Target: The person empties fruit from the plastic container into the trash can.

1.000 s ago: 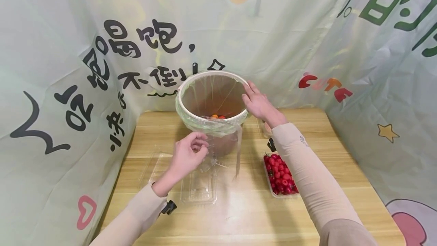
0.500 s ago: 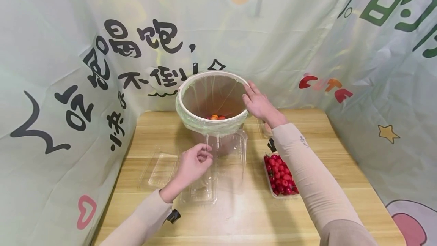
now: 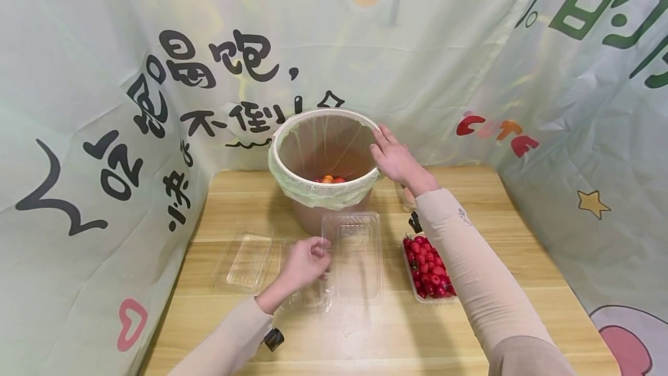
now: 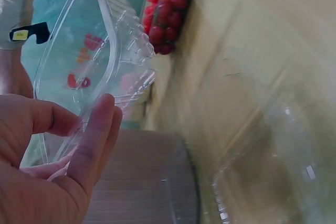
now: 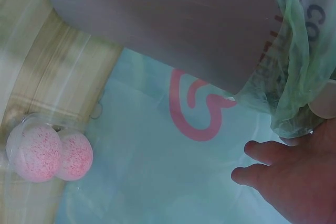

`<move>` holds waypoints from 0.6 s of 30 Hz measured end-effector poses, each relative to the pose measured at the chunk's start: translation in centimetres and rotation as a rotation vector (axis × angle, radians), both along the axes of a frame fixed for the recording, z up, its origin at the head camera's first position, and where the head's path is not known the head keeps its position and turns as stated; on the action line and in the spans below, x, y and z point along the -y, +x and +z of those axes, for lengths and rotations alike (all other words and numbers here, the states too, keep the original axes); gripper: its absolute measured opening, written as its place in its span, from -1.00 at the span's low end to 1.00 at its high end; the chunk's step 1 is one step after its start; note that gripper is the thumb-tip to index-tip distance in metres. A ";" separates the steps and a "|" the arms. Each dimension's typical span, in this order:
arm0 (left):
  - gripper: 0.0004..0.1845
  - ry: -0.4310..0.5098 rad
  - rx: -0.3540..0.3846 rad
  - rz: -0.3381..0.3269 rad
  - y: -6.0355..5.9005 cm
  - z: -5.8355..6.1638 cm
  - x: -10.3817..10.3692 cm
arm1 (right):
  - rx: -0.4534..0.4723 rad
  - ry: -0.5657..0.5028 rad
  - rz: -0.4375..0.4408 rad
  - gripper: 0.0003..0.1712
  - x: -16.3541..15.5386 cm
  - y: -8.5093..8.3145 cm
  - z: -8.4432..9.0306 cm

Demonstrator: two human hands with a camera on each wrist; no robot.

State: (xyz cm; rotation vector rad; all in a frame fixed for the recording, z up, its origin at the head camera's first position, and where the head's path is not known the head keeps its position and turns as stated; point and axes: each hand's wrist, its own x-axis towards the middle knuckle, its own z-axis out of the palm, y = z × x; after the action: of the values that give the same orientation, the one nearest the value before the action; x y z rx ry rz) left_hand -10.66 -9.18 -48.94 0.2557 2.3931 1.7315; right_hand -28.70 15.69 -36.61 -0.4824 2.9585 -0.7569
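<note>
Where the head view looks down on the table (image 3: 469, 329), the left hand (image 3: 307, 263) pinches the left edge of a clear tray (image 3: 352, 255), which sits low over the tabletop just in front of the bin (image 3: 323, 155). The right hand (image 3: 396, 158) rests on the bin's right rim, fingers straight and close together. Red and orange fruit (image 3: 329, 179) lies at the bottom of the bin's green liner (image 3: 318, 193). A punnet of cherries (image 3: 427, 266) stands right of the tray; two more clear trays (image 3: 245, 260) lie to its left.

Left wrist view: thumb and fingers (image 4: 97, 135) clamp the tray's (image 4: 100, 66) rim; cherries (image 4: 165, 17) beyond.

Right wrist view: the hand (image 5: 294, 177) shows relaxed fingertips beside the liner (image 5: 299, 66) and bin wall (image 5: 173, 19); two pink balls (image 5: 50, 153) sit in a clear pack.
</note>
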 end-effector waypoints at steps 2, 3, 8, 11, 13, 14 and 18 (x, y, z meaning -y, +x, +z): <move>-0.62 0.005 0.017 -0.006 0.1 -0.5 -0.1 | 0.000 -0.002 0.000 -0.23 0.0 0.0 0.0; -0.61 0.002 0.019 -0.007 0.1 -0.7 -0.1 | -0.001 -0.004 -0.001 -0.23 0.0 0.0 0.0; -0.60 -0.023 0.012 0.015 0.3 -1.7 -0.2 | -0.005 -0.009 0.000 -0.23 0.0 0.0 0.0; -0.59 -0.039 0.006 0.029 0.3 -2.1 -0.1 | -0.007 -0.012 0.000 -0.23 0.0 0.0 0.0; -0.60 -0.050 0.009 0.036 0.2 -2.4 -0.1 | -0.010 -0.014 0.000 -0.24 0.0 0.0 0.0; -0.60 -0.055 0.015 0.039 0.2 -2.5 0.0 | -0.011 -0.014 0.001 -0.24 0.0 0.0 0.0; -0.60 -0.055 0.052 0.041 0.0 -3.2 0.1 | -0.011 -0.015 0.001 -0.23 0.0 0.0 0.0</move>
State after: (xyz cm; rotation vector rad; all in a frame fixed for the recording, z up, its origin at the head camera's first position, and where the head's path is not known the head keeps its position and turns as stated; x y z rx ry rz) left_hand -10.70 -9.32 -52.09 0.1531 2.4202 1.6656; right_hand -28.66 15.70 -36.60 -0.4902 2.9645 -0.7787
